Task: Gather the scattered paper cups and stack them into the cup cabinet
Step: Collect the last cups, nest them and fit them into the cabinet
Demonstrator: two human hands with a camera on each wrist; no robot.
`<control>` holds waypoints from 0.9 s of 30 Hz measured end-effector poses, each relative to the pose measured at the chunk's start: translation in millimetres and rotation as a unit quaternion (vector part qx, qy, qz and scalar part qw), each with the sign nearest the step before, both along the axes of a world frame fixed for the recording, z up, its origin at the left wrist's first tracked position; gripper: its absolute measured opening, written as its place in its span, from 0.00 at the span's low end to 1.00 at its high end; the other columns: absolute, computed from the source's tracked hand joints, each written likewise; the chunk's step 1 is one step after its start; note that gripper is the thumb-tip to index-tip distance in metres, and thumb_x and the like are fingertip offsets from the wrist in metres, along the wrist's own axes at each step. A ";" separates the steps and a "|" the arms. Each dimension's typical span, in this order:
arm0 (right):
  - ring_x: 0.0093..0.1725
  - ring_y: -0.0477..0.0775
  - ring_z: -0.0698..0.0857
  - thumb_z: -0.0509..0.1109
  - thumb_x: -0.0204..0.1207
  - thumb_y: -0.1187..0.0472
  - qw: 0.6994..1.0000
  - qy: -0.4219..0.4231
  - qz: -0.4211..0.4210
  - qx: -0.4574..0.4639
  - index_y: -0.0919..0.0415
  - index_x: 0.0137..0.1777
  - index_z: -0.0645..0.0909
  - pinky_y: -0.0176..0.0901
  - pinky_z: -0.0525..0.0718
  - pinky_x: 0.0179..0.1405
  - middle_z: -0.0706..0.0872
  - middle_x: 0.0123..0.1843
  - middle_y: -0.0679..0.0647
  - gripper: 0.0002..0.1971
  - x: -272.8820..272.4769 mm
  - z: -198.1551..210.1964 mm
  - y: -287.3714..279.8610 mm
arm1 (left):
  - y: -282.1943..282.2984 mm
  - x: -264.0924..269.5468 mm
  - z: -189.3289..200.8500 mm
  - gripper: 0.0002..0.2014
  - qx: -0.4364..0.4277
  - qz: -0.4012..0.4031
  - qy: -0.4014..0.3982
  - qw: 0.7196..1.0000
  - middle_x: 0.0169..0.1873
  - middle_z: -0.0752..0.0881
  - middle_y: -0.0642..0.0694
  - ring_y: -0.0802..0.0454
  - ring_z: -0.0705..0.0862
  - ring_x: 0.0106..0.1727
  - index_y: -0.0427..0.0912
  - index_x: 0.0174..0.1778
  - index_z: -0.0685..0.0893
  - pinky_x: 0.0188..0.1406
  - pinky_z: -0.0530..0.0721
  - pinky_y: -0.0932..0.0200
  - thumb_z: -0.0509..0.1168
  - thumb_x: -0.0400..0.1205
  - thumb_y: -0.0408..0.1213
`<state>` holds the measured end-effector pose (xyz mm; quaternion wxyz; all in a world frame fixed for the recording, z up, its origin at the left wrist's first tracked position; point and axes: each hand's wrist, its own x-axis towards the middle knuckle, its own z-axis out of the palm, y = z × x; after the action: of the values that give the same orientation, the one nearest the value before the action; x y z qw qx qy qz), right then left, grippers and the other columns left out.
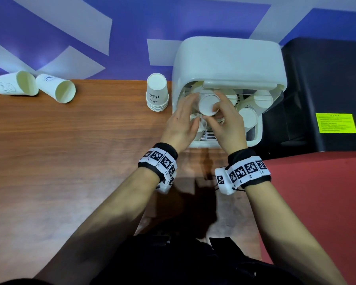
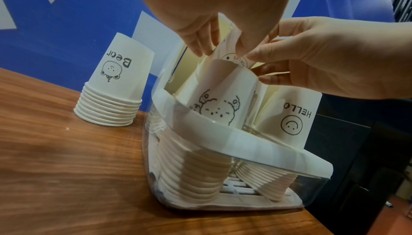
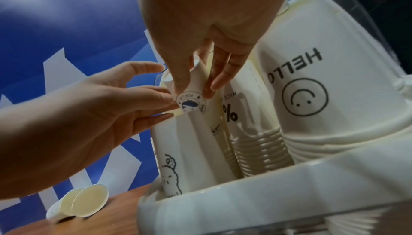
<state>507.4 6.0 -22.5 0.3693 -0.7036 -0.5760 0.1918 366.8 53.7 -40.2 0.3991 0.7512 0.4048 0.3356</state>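
Note:
The white cup cabinet point(image 1: 228, 62) stands open at the back of the wooden table point(image 1: 70, 151), packed with several upside-down stacks. Over its middle, an upturned paper cup point(image 1: 208, 103) with a round stamp point(image 3: 192, 102) is pinched between the thumb and fingers of my right hand point(image 1: 216, 112). My left hand point(image 1: 194, 109) lays straight fingers against the cup's left side. A bear-print stack point(image 2: 223, 97) and a HELLO stack point(image 2: 292, 115) stand in front of it. Another stack point(image 1: 157, 93) stands on the table left of the cabinet. Two cups point(image 1: 14, 83) point(image 1: 57, 88) lie on their sides far left.
A black machine point(image 1: 325, 89) with a yellow label point(image 1: 335, 122) stands right of the cabinet. The blue and white wall point(image 1: 111, 38) runs behind the table. A red floor point(image 1: 317, 202) lies to the right. The cabinet's clear front wall point(image 2: 200, 168) shows the stacks' rims.

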 end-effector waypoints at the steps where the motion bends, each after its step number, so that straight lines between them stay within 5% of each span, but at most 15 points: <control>1: 0.48 0.39 0.77 0.74 0.74 0.63 1.000 -0.006 0.001 0.000 0.64 0.45 0.72 0.20 0.72 0.44 0.75 0.73 0.42 0.11 0.8 0.8 -0.5 | 0.4 -0.9 0.0 0.26 -0.011 0.005 -0.002 1.000 0.73 0.73 0.43 0.53 0.72 0.71 0.38 0.75 0.68 0.71 0.69 0.62 0.62 0.79 0.27; 7: 0.49 0.36 0.74 0.74 0.73 0.62 1.000 -0.014 0.013 0.013 0.65 0.45 0.72 0.21 0.70 0.45 0.74 0.69 0.37 0.12 2.3 1.8 -2.7 | 1.5 3.7 0.5 0.32 -0.031 -0.016 0.007 0.999 0.78 0.67 0.40 0.50 0.64 0.79 0.34 0.78 0.63 0.79 0.58 0.65 0.61 0.76 0.23; 10: 0.47 0.36 0.74 0.75 0.73 0.61 1.000 -0.015 0.011 0.017 0.66 0.44 0.72 0.25 0.72 0.43 0.76 0.66 0.37 0.13 0.7 2.4 -2.9 | 8.3 12.8 -1.9 0.36 -0.060 -0.040 -0.001 0.997 0.80 0.63 0.39 0.47 0.59 0.82 0.37 0.81 0.59 0.82 0.58 0.50 0.61 0.74 0.23; 19: 0.43 0.52 0.81 0.77 0.72 0.57 1.000 0.002 -0.025 0.010 0.64 0.43 0.73 0.26 0.73 0.40 0.79 0.52 0.40 0.15 4.9 8.5 -15.0 | 18.9 14.8 -7.4 0.33 -0.073 -0.048 -0.006 0.996 0.69 0.71 0.44 0.52 0.68 0.73 0.41 0.73 0.70 0.77 0.66 0.56 0.63 0.69 0.23; 27: 0.64 0.59 0.82 0.67 0.81 0.58 0.999 -0.031 -0.011 -0.006 0.61 0.63 0.79 0.48 0.82 0.61 0.75 0.75 0.56 0.13 4.1 -5.9 -6.2 | 17.9 13.8 -15.5 0.34 -0.105 -0.044 0.067 0.991 0.78 0.65 0.43 0.48 0.62 0.80 0.41 0.80 0.61 0.80 0.62 0.50 0.64 0.78 0.34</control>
<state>511.5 -0.1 -28.4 0.3494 -0.7178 -0.5781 0.1689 380.6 71.6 -55.7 0.4625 0.7430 0.4298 0.2220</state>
